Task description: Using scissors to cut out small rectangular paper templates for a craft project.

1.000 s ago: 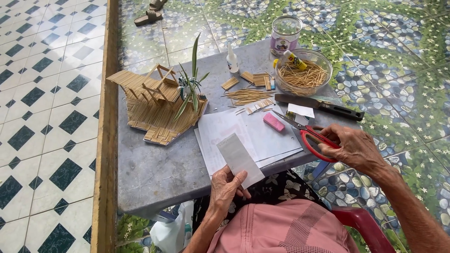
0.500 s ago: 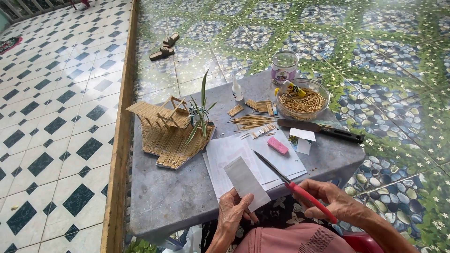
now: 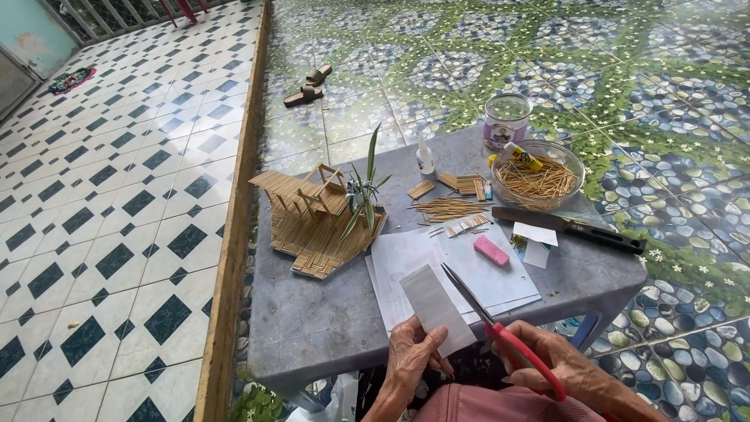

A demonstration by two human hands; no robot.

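My left hand (image 3: pixel 412 359) pinches the near end of a grey-white paper strip (image 3: pixel 432 303) over the front edge of a small grey table (image 3: pixel 320 320). My right hand (image 3: pixel 558 370) grips red-handled scissors (image 3: pixel 500 332); the blades stand apart and point up-left, just right of the strip. White paper sheets (image 3: pixel 469 270) lie beneath with a pink eraser (image 3: pixel 491 251) on them.
A stick-built model house (image 3: pixel 316 221) with a small green plant (image 3: pixel 365 191) stands at the table's left. Behind are loose sticks (image 3: pixel 448 209), a glass bowl of sticks (image 3: pixel 539 176), a glue bottle (image 3: pixel 424 158), a jar (image 3: pixel 506 119) and a long knife (image 3: pixel 574 227). Sandals (image 3: pixel 308 85) lie on the tiled floor.
My right hand has carried the scissors from the table's right edge in toward the strip. The strip stays in my left hand. The camera view has shifted and tilted upward.
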